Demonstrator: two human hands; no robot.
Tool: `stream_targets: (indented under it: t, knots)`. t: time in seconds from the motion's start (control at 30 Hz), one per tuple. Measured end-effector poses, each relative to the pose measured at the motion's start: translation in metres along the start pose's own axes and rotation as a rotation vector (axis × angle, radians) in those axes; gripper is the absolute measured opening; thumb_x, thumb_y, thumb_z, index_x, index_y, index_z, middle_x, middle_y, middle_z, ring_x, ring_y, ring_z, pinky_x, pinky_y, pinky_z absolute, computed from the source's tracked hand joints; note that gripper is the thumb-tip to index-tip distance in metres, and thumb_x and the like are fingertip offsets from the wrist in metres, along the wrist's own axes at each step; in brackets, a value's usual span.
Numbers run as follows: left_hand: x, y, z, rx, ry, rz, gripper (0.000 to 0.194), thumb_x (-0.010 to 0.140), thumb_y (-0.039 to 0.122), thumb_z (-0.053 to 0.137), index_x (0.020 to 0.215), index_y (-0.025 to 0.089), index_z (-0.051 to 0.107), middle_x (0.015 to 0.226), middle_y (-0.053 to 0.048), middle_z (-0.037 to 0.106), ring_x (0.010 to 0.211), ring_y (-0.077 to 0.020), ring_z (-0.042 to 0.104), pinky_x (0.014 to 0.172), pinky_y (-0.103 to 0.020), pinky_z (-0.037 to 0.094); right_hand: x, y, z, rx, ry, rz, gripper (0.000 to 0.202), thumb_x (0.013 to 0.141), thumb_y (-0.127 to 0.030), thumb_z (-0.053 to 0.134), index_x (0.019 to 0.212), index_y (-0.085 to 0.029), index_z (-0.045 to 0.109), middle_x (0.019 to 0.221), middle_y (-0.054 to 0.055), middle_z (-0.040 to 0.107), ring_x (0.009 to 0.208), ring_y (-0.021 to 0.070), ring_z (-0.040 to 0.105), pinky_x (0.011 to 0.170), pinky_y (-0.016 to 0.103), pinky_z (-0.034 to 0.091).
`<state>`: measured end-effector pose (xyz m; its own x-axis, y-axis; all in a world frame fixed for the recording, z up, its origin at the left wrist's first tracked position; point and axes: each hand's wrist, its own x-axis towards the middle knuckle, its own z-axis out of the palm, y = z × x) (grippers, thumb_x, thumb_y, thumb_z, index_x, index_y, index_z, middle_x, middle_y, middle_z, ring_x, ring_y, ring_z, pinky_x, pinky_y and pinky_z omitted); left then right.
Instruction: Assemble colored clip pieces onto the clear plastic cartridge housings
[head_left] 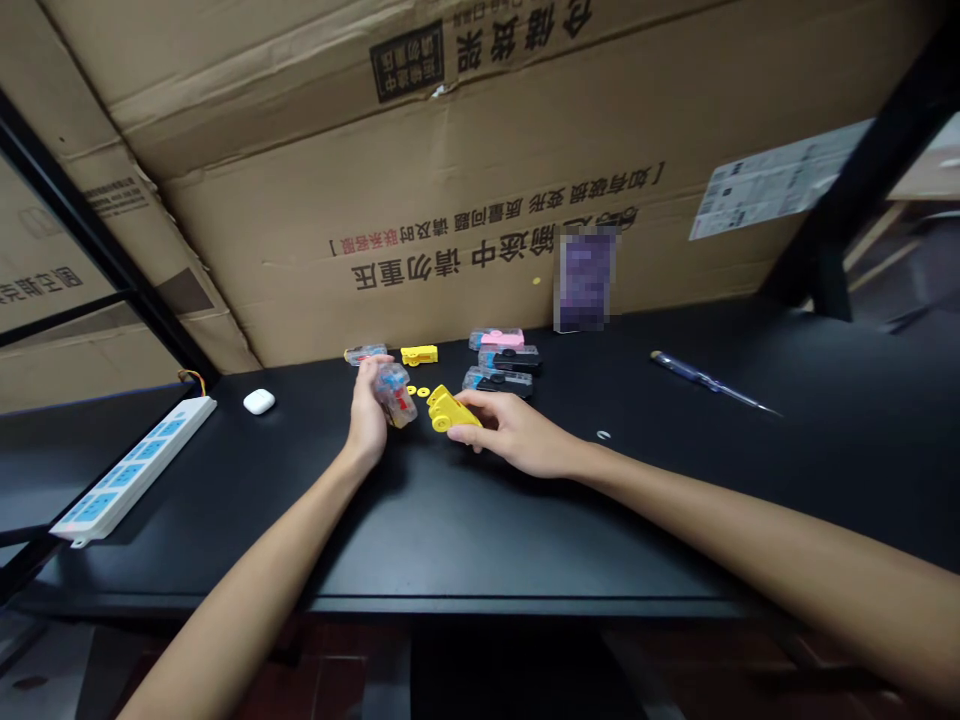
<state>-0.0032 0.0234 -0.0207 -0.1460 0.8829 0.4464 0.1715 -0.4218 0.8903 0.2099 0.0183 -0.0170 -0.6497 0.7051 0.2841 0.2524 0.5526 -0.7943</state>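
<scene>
My left hand (367, 420) is closed round a clear plastic body (396, 393) with blue and red parts inside, held tilted over the table. My right hand (525, 432) pinches a yellow plastic shell (448, 410) with a round knob at its lower left end. The two pieces are a short gap apart. Behind and between them lie small yellow discs (424, 393). Farther back are another yellow shell (420, 355) and a second clear body (365, 354). Beyond my right hand, a clear-and-pink unit (496, 340) and two clear-and-black units (510, 359) lie in a stack-like row.
A screwdriver (701, 382) with a see-through handle lies at right, a small white crescent (604, 435) nearer. On the left are a white case (259, 402) and a power strip (142, 470). Cardboard (450, 200) walls off the back; a blurred purple card (587, 280) leans there.
</scene>
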Motion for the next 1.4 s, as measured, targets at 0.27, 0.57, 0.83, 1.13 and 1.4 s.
stream_targets:
  t: [0.27,0.57,0.83,1.13,1.4]
  knots:
    - [-0.016,0.016,0.011,-0.109,-0.19,-0.119,0.041,0.081,0.057,0.064,0.085,0.018,0.054,0.066,0.004,0.058,0.051,-0.0088,0.053,0.05,-0.021,0.045,-0.002,-0.001,-0.005,0.114,-0.09,0.035,0.028,0.089,-0.044,0.06,0.096,-0.017,0.058,0.074,-0.001,0.054,0.065,0.0139,0.051,0.059,0.027,0.039]
    - [-0.016,0.021,0.002,-0.085,-0.329,-0.242,0.047,0.077,0.059,0.069,0.087,0.019,0.048,0.065,0.004,0.062,0.047,-0.0101,0.058,0.042,-0.02,0.048,-0.002,-0.003,-0.007,0.058,-0.166,0.029,0.029,0.089,-0.046,0.059,0.09,-0.017,0.056,0.077,0.0,0.057,0.068,0.0143,0.05,0.062,0.027,0.037]
    - [-0.025,0.029,0.008,-0.001,-0.483,-0.211,0.043,0.09,0.057,0.054,0.106,0.017,0.053,0.059,0.006,0.057,0.04,-0.007,0.049,0.036,-0.016,0.04,-0.001,-0.006,-0.013,-0.042,-0.203,0.057,0.031,0.09,-0.046,0.056,0.091,-0.015,0.059,0.08,0.002,0.057,0.071,0.0156,0.05,0.065,0.028,0.038]
    - [-0.029,0.031,0.012,0.036,-0.474,-0.19,0.041,0.092,0.057,0.051,0.099,0.017,0.054,0.058,0.004,0.059,0.041,-0.0079,0.051,0.037,-0.016,0.041,-0.002,-0.002,-0.012,-0.011,-0.248,0.017,0.035,0.094,-0.049,0.052,0.097,-0.015,0.059,0.083,0.002,0.056,0.074,0.0159,0.049,0.066,0.028,0.038]
    - [-0.035,0.028,0.017,0.086,-0.415,-0.107,0.037,0.095,0.054,0.049,0.099,0.018,0.053,0.068,0.004,0.054,0.046,-0.0062,0.05,0.041,-0.016,0.044,-0.003,0.0,-0.008,-0.055,-0.255,-0.015,0.035,0.097,-0.051,0.047,0.093,-0.017,0.053,0.083,0.002,0.053,0.074,0.0157,0.046,0.067,0.029,0.037]
